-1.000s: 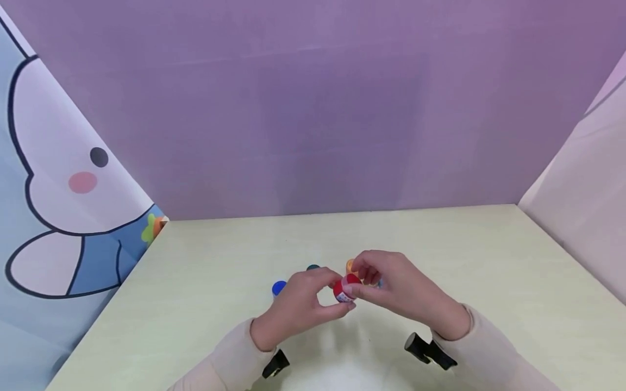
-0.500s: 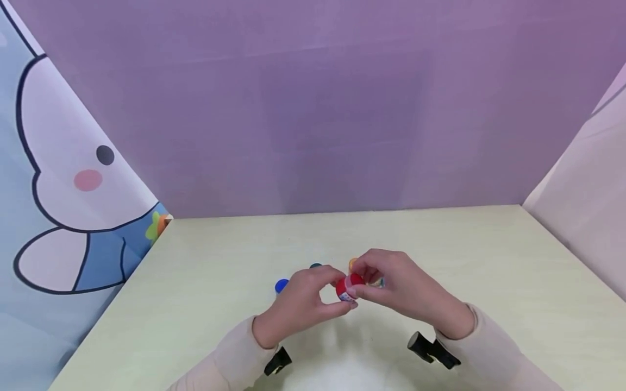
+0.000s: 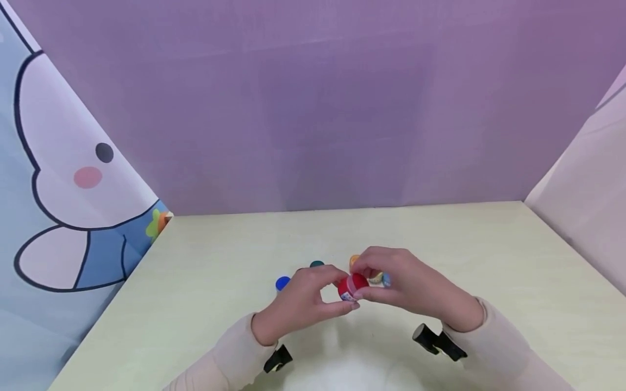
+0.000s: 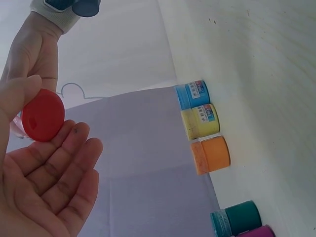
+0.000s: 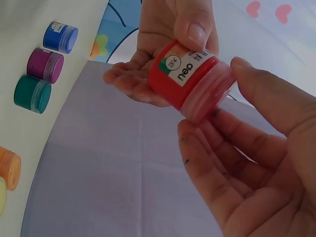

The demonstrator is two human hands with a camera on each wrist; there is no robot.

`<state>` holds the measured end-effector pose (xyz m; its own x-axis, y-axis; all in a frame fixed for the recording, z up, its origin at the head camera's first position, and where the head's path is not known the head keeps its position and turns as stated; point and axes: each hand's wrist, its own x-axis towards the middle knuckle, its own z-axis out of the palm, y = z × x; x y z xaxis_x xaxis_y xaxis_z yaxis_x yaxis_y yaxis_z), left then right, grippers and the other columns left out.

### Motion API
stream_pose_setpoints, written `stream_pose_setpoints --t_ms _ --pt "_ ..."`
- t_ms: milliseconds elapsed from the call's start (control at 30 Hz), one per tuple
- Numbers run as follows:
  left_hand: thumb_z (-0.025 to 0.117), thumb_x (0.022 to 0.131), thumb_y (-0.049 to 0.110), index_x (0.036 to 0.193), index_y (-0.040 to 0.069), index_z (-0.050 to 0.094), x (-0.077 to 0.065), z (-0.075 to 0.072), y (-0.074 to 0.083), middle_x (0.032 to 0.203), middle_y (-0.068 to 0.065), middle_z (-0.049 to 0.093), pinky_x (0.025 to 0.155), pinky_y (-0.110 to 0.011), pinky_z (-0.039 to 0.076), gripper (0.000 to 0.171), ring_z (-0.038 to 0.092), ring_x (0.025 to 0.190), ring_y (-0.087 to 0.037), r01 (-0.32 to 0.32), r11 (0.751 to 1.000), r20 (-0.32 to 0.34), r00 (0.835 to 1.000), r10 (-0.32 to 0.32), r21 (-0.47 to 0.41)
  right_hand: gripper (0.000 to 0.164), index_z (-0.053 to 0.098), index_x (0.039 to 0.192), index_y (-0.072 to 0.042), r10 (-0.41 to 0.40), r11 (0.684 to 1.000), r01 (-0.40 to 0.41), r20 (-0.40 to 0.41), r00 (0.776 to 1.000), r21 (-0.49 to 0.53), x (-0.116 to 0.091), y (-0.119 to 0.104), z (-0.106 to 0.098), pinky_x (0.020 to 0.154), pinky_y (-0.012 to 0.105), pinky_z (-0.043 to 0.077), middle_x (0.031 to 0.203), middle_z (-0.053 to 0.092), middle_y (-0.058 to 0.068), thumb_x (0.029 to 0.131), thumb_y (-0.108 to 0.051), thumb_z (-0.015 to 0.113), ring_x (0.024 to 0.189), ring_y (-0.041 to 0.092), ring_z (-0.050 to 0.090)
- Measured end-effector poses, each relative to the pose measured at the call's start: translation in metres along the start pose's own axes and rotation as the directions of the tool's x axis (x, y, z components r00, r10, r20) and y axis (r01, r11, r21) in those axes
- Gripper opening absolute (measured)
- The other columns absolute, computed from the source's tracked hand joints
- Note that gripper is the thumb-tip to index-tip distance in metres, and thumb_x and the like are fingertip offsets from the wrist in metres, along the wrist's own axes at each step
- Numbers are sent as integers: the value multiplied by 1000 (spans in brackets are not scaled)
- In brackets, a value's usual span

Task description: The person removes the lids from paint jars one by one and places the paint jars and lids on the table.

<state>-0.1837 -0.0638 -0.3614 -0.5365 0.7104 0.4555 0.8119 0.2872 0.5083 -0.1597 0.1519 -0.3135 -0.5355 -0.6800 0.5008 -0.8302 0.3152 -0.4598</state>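
A small red paint jar (image 5: 173,74) with a white label is held up between both hands over the table. My left hand (image 3: 303,304) grips its body, thumb on the label and fingers beneath; the jar's red base (image 4: 43,116) faces the left wrist camera. My right hand (image 3: 403,277) pinches the clear lid (image 5: 210,94) between thumb and fingertips. In the right wrist view the lid sits on the jar, which is tilted.
Paint jars stand on the pale table (image 3: 220,255): blue (image 5: 60,37), purple (image 5: 45,65), green (image 5: 32,94), orange (image 4: 211,155), yellow (image 4: 201,121) and light blue (image 4: 192,95). A purple cloth backdrop (image 3: 342,108) rises behind. Black wrist cameras hang below both sleeves.
My right hand and wrist have shifted slightly right, baring more of the light blue and yellow jars. The left hand keeps its grip on the red jar. The head view has moved a little.
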Motion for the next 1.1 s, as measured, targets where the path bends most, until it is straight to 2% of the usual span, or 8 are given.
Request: stream_pose_setpoints --t_ms 267,400,467,567,700,767,900,1100 --pt "63 83 39 102 21 60 1 -1 0 88 16 59 68 -14 44 26 50 80 6 -7 1000 22 1000 7 -11 30 60 103 -17 -69 997 69 12 998 -18 1 1 -2 69 21 48 96 57 -7 76 -14 72 82 7 53" --pt "63 84 38 100 21 60 1 -1 0 87 17 58 67 -15 44 24 50 79 6 4 1000 13 1000 -4 -7 28 59 102 -18 -54 999 54 3 999 -3 2 0 -1 72 24 48 96 56 -8 77 -12 71 84 6 54" --pt "62 84 39 99 21 61 2 -1 0 86 17 58 67 -15 44 23 51 79 4 15 1000 4 1000 -15 0 28 57 103 -18 -15 1000 15 0 1000 -3 2 -1 -1 73 26 48 96 56 -9 79 -14 70 85 6 54" --pt "62 84 39 98 21 61 1 -1 1 85 17 58 66 -17 45 23 51 77 2 48 999 -9 999 -48 7 26 56 104 -18 101 995 -101 -11 995 -18 -1 -4 0 74 27 48 95 56 -11 82 -23 67 85 6 53" --pt "64 82 39 96 20 62 0 0 2 82 17 57 67 -19 45 24 51 77 2 87 996 -19 996 -87 5 22 57 96 -19 271 963 -271 -17 962 8 -3 -7 2 68 27 48 87 57 -11 84 -37 63 77 6 54" --pt "64 82 39 96 20 62 0 1 2 82 17 57 67 -19 45 24 51 77 2 94 996 -20 995 -94 6 23 57 90 -18 324 946 -324 -12 946 34 -2 -7 3 65 26 48 81 57 -10 84 -39 62 72 6 54" --pt "64 82 39 96 20 62 0 3 0 82 17 57 67 -18 45 23 51 76 2 102 995 -11 995 -101 15 26 56 85 -17 372 927 -372 3 928 46 0 -6 6 62 25 48 74 56 -10 81 -41 65 68 6 54" --pt "66 81 38 92 21 62 0 6 -2 79 17 56 65 -18 44 20 50 74 2 95 995 -15 995 -95 28 25 56 85 -17 382 923 -381 5 924 57 -1 -3 8 63 26 49 74 56 -10 79 -37 68 68 6 55"
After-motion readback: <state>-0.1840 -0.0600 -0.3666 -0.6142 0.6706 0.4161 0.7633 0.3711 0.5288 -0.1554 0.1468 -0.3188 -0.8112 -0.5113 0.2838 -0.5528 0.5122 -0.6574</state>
